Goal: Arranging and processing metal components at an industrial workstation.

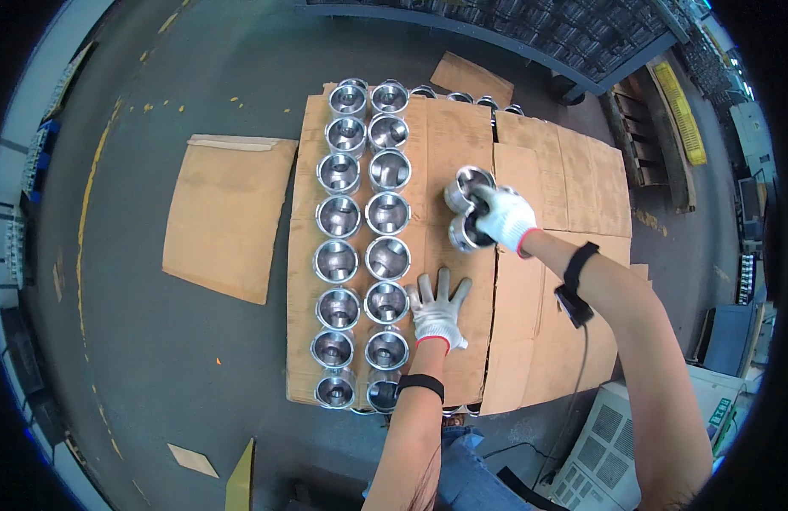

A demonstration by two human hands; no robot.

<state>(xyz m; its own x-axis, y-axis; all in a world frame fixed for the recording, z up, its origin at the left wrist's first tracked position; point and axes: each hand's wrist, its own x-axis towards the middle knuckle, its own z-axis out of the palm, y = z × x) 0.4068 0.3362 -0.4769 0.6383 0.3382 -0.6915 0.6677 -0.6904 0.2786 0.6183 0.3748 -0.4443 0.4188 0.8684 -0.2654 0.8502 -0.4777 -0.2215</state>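
Observation:
Two columns of silvery metal pistons stand hollow side up on a cardboard sheet (454, 136): a left column (338, 216) and a right column (388, 213), nearly touching. My left hand (438, 313), in a pale work glove, lies flat on the cardboard with fingers spread, right beside the right column and holding nothing. To the upper right, my gloved right hand (506, 215) grips two pistons together, a far piston (471, 180) and a near piston (465, 233). Its fingers reach into their hollows. Whether these two touch the cardboard, I cannot tell.
More pistons (460, 97) peek out from under the cardboard's far edge. A second cardboard sheet (573, 187) adjoins on the right; another piece (228, 217) lies left. A blue-framed cart (496, 34) stands beyond, wooden pallets (637, 128) at far right, a pale machine (603, 443) near right.

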